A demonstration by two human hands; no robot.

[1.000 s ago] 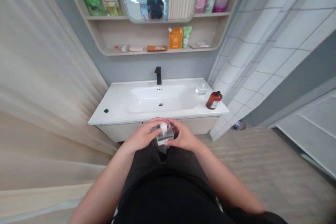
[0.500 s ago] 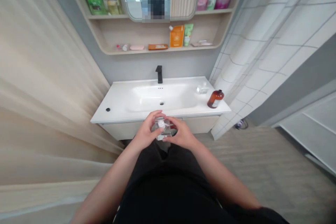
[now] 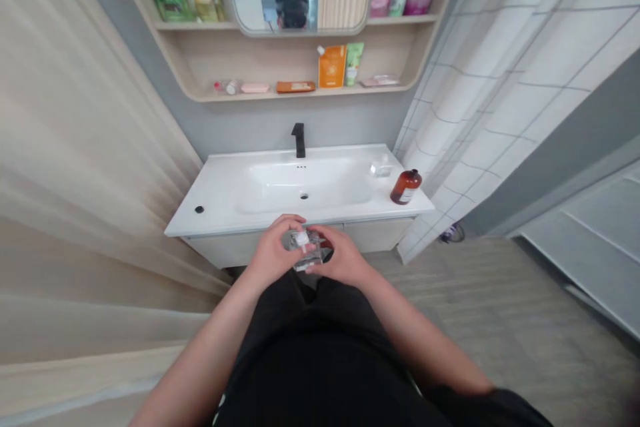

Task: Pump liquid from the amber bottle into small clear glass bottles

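My hands are held together in front of the white vanity's edge, over my dark trousers. Between them is a clear square glass bottle (image 3: 306, 251) with a white cap or nozzle on top, tilted slightly. My left hand (image 3: 274, 255) wraps its left side and my right hand (image 3: 343, 257) grips its right side. Their fingers cover part of the glass. Both hands are close to the front rim of the white basin countertop (image 3: 225, 213).
On the countertop's right stand an amber bottle with a label (image 3: 406, 187) and a small clear dish (image 3: 381, 169). A black faucet (image 3: 299, 140) rises behind the basin. Shelves above hold toiletries. Curtains hang on both sides, and a wood-look floor lies to the right.
The glass bottle has turned in my hands, with its white top now leaning further left. Both hands have shifted slightly left and the view has moved a little.
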